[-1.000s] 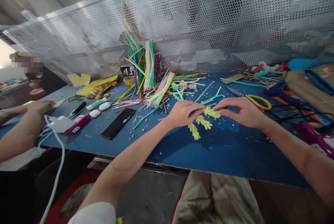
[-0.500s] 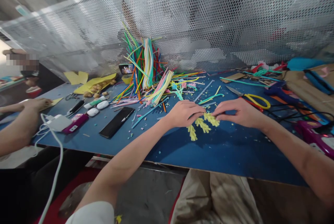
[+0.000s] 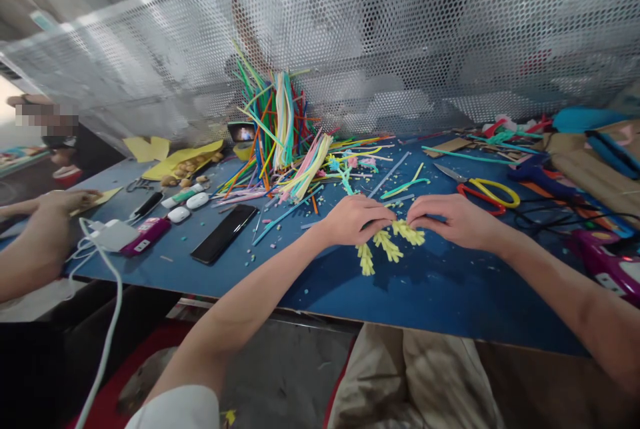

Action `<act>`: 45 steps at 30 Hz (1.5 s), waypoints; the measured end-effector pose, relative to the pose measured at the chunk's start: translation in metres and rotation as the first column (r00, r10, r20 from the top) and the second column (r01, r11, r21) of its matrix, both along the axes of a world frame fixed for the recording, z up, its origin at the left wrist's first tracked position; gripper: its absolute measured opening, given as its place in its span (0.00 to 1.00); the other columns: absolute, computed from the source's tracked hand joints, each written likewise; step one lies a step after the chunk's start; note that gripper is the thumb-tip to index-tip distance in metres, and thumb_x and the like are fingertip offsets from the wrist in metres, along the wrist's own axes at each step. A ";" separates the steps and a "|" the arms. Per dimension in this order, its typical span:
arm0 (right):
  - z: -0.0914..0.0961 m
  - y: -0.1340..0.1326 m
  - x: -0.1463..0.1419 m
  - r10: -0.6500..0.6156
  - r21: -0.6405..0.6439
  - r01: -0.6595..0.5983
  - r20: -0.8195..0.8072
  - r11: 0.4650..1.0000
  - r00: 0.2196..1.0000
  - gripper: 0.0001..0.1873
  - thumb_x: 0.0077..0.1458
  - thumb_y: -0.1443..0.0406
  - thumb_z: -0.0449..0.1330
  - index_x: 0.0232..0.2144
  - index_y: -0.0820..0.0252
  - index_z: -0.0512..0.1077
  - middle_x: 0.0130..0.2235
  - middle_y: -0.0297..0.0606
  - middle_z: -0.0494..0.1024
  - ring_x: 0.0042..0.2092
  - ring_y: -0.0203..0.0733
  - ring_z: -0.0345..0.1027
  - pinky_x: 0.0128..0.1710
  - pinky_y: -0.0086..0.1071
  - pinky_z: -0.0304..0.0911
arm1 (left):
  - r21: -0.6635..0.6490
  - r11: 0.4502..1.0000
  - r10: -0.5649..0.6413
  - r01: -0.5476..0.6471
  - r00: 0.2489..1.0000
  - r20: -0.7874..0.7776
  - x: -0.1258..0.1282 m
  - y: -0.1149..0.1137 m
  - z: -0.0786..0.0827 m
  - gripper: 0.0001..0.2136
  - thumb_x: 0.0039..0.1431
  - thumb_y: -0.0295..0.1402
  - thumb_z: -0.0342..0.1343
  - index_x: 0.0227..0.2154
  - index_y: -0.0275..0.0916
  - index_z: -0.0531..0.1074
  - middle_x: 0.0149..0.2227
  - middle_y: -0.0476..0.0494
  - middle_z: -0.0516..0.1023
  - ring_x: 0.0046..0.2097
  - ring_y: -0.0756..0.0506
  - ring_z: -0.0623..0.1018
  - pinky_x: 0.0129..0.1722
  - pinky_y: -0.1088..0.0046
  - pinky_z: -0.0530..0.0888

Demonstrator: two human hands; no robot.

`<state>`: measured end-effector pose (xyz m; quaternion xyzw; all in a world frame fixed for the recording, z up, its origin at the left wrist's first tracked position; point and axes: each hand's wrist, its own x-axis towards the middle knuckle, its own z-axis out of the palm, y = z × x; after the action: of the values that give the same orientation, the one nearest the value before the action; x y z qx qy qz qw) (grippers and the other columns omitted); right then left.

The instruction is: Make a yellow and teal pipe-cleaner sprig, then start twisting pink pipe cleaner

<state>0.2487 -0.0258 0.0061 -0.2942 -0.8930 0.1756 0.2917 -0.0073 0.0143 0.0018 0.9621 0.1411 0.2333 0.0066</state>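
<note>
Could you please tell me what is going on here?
A person holds a yellow, three-branched piece above a blue table with the left hand. The right hand has its fingers at the rightmost branch; whether they grip it is hard to tell. Scissors lie beyond the right hand, and a phone lies left of the left hand. Another person's hand is at the far left.

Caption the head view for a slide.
Left hand holding yellow sprigs, right hand at one, above a blue table bearing scissors.
</note>
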 end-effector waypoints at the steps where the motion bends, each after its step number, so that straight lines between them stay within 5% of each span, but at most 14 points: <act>1: -0.001 0.000 -0.001 -0.002 0.005 0.002 -0.001 1.000 1.000 0.11 0.63 0.59 0.54 0.38 0.54 0.76 0.39 0.38 0.80 0.42 0.40 0.74 0.44 0.34 0.68 | 0.000 1.000 -0.007 0.007 1.000 -0.001 0.000 0.000 0.000 0.13 0.69 0.36 0.45 0.41 0.39 0.76 0.37 0.41 0.81 0.37 0.49 0.79 0.38 0.74 0.71; 11: 0.005 -0.001 0.002 -0.074 -0.048 0.071 -0.064 0.996 0.995 0.09 0.62 0.60 0.55 0.37 0.54 0.75 0.39 0.36 0.80 0.41 0.39 0.73 0.45 0.34 0.67 | 0.027 0.998 0.062 -0.062 0.998 -0.002 -0.001 0.002 -0.002 0.13 0.68 0.36 0.46 0.42 0.39 0.75 0.39 0.42 0.82 0.38 0.48 0.80 0.37 0.74 0.71; 19: 0.009 0.000 0.008 -0.106 -0.014 0.105 -0.097 0.994 0.990 0.08 0.58 0.59 0.59 0.38 0.53 0.75 0.38 0.35 0.80 0.38 0.39 0.73 0.42 0.34 0.69 | 0.086 0.986 0.133 -0.146 0.981 0.144 -0.005 0.005 -0.002 0.10 0.66 0.34 0.49 0.42 0.39 0.75 0.38 0.43 0.82 0.40 0.47 0.81 0.40 0.72 0.72; 28: 0.004 0.003 0.005 -0.021 -0.036 0.018 -0.073 0.999 0.997 0.08 0.62 0.60 0.56 0.34 0.55 0.72 0.37 0.37 0.78 0.39 0.39 0.71 0.43 0.34 0.67 | 0.107 0.987 0.117 -0.121 0.992 0.041 -0.004 0.003 0.003 0.12 0.68 0.35 0.47 0.42 0.39 0.75 0.37 0.43 0.81 0.37 0.48 0.78 0.38 0.71 0.69; 34: 0.007 -0.001 0.005 -0.075 -0.028 0.073 -0.101 0.997 0.992 0.08 0.59 0.60 0.58 0.39 0.55 0.72 0.41 0.38 0.77 0.39 0.39 0.70 0.41 0.34 0.68 | 0.089 0.986 0.135 -0.139 0.990 0.050 -0.005 0.007 -0.001 0.12 0.68 0.35 0.46 0.43 0.38 0.74 0.40 0.42 0.81 0.40 0.47 0.79 0.41 0.70 0.70; 40: 0.004 0.001 0.003 -0.061 0.052 0.060 0.011 0.997 0.998 0.10 0.57 0.58 0.61 0.40 0.53 0.75 0.41 0.37 0.79 0.44 0.42 0.72 0.47 0.37 0.66 | 0.148 0.978 0.152 -0.150 0.988 -0.002 -0.004 0.007 0.001 0.12 0.68 0.36 0.48 0.42 0.41 0.76 0.37 0.45 0.82 0.38 0.47 0.79 0.39 0.70 0.68; 45: -0.001 0.005 0.002 -0.059 0.000 0.059 0.107 0.998 0.992 0.11 0.60 0.57 0.58 0.39 0.54 0.77 0.40 0.36 0.80 0.41 0.41 0.74 0.45 0.36 0.67 | 0.202 0.973 0.122 -0.115 0.992 -0.022 -0.003 0.005 0.002 0.11 0.68 0.35 0.48 0.41 0.41 0.76 0.38 0.46 0.82 0.37 0.48 0.78 0.37 0.70 0.67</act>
<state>0.2511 -0.0206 0.0047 -0.3300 -0.8980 0.1524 0.2479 -0.0106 0.0192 0.0035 0.9516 0.1742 0.2296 -0.1066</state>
